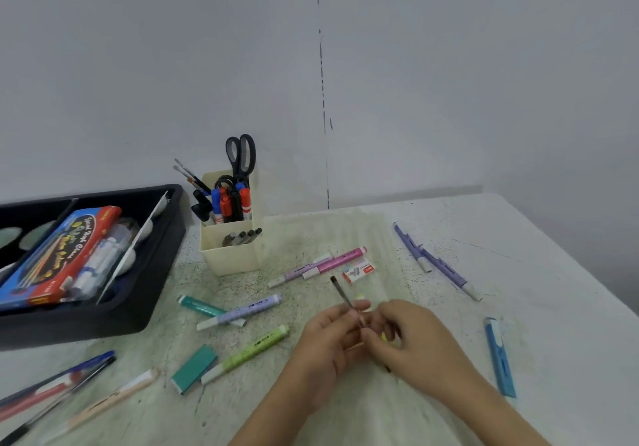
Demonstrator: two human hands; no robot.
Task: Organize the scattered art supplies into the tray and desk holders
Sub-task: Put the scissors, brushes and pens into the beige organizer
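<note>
My left hand (330,342) and my right hand (408,338) meet low in the middle of the table, and both pinch a thin paintbrush (340,293) whose dark bristle tip points up and away. Its handle end pokes out below my right hand. Scattered on the table are a green highlighter (249,354), a purple one (242,312), a teal one (200,305), two pink ones (328,264) and a teal eraser block (193,367). A cream desk holder (231,255) stands at the back with markers and scissors. The black tray (145,293) sits at the left.
A small staples box (359,270) lies just beyond my hands. Two purple pens (435,260) lie at the right, and a blue ruler-like piece (499,355) at the far right. Several pens (58,385) lie at the front left. A watercolour box (58,255) fills the tray.
</note>
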